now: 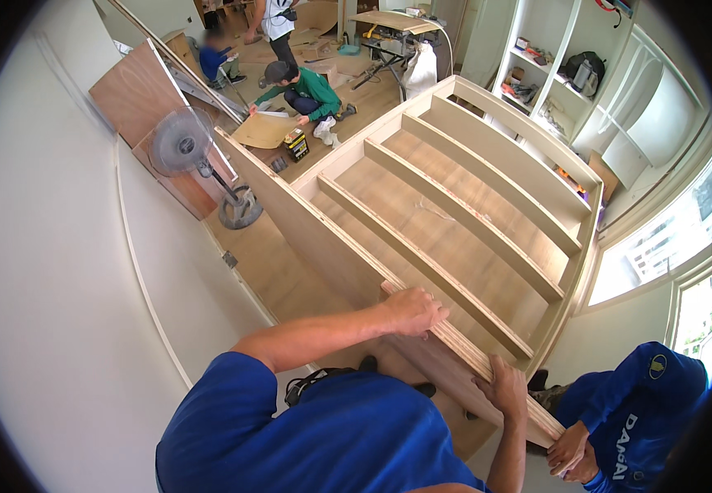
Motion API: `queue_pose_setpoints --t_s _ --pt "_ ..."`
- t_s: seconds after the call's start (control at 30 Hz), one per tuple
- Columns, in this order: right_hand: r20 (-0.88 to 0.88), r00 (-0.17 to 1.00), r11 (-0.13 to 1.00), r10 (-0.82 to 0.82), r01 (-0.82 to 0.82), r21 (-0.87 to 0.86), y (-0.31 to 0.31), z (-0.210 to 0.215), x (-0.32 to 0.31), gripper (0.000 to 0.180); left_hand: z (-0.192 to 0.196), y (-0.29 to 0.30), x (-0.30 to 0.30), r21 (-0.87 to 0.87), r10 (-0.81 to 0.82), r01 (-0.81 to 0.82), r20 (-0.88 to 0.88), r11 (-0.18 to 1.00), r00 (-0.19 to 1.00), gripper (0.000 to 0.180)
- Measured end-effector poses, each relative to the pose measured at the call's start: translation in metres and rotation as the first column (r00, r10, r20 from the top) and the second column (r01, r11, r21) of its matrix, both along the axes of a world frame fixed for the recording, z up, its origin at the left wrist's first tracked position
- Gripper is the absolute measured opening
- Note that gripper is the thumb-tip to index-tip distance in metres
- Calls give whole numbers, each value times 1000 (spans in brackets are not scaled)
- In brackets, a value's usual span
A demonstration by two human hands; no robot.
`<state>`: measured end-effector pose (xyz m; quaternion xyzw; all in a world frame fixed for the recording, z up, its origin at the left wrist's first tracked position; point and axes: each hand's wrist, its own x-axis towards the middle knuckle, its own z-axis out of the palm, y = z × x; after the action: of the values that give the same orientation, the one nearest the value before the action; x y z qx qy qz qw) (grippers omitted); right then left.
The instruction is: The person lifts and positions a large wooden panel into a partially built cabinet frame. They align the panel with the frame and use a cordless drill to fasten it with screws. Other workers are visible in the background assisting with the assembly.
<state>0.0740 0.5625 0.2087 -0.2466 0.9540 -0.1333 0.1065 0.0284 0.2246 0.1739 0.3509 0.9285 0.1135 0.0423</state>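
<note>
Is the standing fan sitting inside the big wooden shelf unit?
No, the standing fan stands on the floor by the left wall, outside the wooden shelf unit whose near edge both hands grip.

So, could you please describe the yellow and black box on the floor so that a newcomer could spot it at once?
Start at the big plywood shelf frame lying tilted across the room. Past its far left corner crouches a person in a green top, bent over a curved wooden sheet. The small box stands beside that sheet, the only yellow-and-black thing among brown wood.
</note>
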Motion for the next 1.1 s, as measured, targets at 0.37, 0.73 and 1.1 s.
queue_pose_setpoints --t_s 0.37,0.73,1.1 --pt "21 1000 1000 18 -19 16 4 -4 -1 57 -2 0 0 -5 -4 4 -15 1000 1000 50" --pt "20 999 1000 28 -29 12 3 1 -1 56 11 0 0 -12 5 -5 24 1000 1000 51" --pt "32 999 1000 -15 16 -22 2 -2 -2 58 8 0 0 23 -2 1 46 1000 999 51"
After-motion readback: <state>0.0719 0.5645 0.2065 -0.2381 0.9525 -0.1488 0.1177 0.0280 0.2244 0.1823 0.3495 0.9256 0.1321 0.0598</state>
